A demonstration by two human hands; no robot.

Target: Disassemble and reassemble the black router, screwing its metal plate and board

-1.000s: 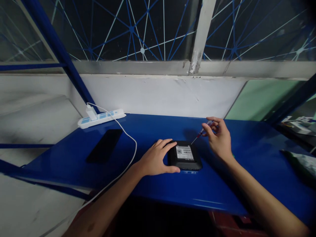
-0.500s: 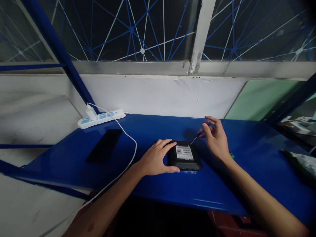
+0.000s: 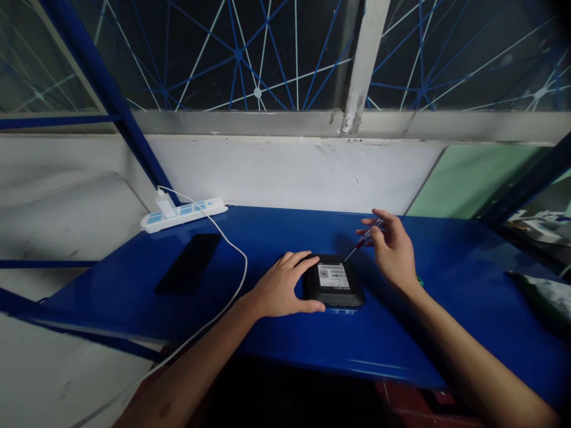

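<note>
A flat black device [image 3: 335, 296] with a white printed label on its upper face lies on the blue table. My left hand [image 3: 284, 289] braces it from the left, thumb along the near edge and fingers on the far edge. In my right hand [image 3: 391, 249] is a slim screwdriver [image 3: 364, 238] with a clear and red handle, held between thumb and fingers. Its shaft slants down to the left, and the tip meets the device near its far right corner. Whether the tip sits in a screw is too small to tell.
Left of the device, a black phone-like slab [image 3: 189, 263] lies flat. Behind it a white power strip [image 3: 185, 214] carries a plugged-in charger [image 3: 165, 204], whose white cable [image 3: 245, 267] crosses the table. A small green object [image 3: 420, 281] peeks out by my right wrist. A bag [image 3: 542, 297] lies far right.
My right-hand fingers have shifted around the screwdriver handle, the lower ones now more extended to the left. The tip stays at the same corner. My left hand and the device have not moved.
</note>
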